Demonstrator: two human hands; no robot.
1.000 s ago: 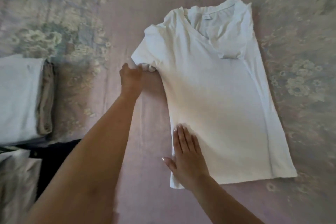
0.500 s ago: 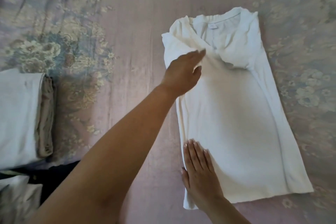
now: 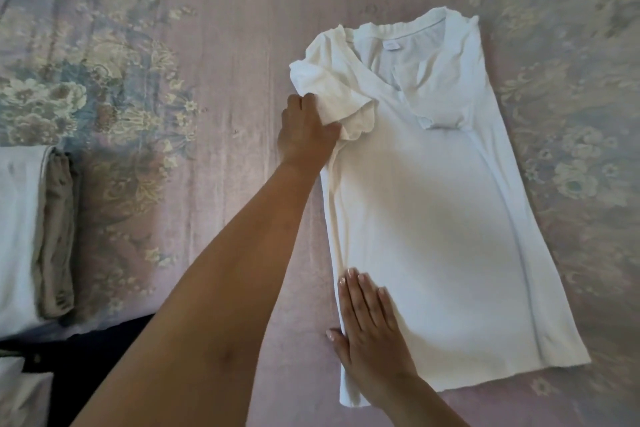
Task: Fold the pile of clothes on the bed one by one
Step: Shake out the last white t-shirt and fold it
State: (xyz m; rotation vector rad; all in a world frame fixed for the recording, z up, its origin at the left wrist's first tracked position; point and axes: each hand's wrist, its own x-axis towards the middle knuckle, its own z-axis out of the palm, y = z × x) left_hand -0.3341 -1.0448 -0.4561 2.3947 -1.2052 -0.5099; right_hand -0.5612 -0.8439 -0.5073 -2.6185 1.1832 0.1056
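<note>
A white T-shirt (image 3: pixel 433 218) lies flat on the flowered bedspread (image 3: pixel 207 45), collar away from the person and hem toward them, with both long sides already turned in so that it forms a narrow strip. At the shirt's near left corner the right hand (image 3: pixel 372 333) lies flat, fingers straight and together, pressing the folded edge down. At the shirt's far left shoulder the left hand (image 3: pixel 306 128) touches the turned-in sleeve (image 3: pixel 332 80), which sits bunched and puffy on top of the chest instead of lying smooth; its fingers are tucked against or under the cloth, so I cannot tell whether they pinch the sleeve or only push on it. Well to the left of the shirt, at the edge of the view, sits a stack of folded clothes (image 3: pixel 31 236), white on top with a tan piece beside it. The main risk, as I judge it, is that lumpy sleeve: if it is folded over as it lies, the bundle will come out thick and crooked at one end. The left side fold could also spring open if the right hand lifts before the sleeve is flattened, because soft knit cloth holds no crease.
</note>
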